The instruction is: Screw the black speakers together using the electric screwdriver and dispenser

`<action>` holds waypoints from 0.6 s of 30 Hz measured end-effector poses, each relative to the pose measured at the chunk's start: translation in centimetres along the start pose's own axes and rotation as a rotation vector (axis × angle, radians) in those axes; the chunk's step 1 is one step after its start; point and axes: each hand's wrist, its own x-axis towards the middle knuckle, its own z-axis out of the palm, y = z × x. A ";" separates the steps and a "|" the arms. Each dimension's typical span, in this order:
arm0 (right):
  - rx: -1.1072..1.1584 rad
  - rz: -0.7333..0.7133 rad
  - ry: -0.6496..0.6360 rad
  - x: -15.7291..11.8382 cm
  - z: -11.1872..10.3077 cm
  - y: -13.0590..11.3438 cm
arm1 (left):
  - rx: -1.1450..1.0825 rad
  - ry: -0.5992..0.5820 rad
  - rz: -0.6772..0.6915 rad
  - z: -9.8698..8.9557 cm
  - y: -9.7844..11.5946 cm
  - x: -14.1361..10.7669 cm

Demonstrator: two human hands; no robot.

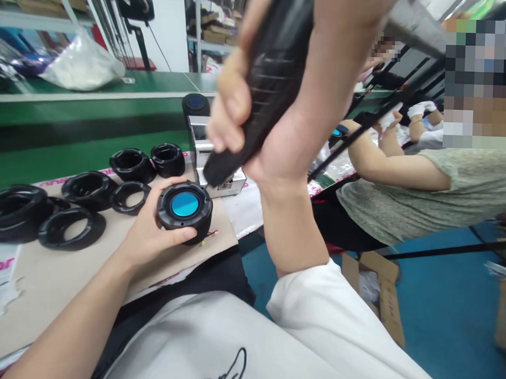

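Observation:
My left hand (146,230) is closed around a round black speaker unit (166,208) with a shiny blue disc in its centre, resting on brown cardboard (79,283). Thin wires with small connectors stick out beside its base. Raised in front of me, my right hand (285,141) grips a black electric screwdriver (273,79) with a ridged handle. The tool slants down to the left, its lower end above and right of the speaker unit; no bit can be made out. Motion blurs the right fingers.
Several black rings (89,189) lie to the left on the cardboard. A small pale metal device (234,184) stands behind the speaker unit. On the green bench (157,89) rests a plastic bag (85,62). At right are a co-worker's arm (386,164) and an open carton (384,293).

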 end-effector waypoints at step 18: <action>-0.154 0.079 0.255 -0.2 -6.3 4.9 | -0.058 -0.013 0.042 0.0 0.0 0.2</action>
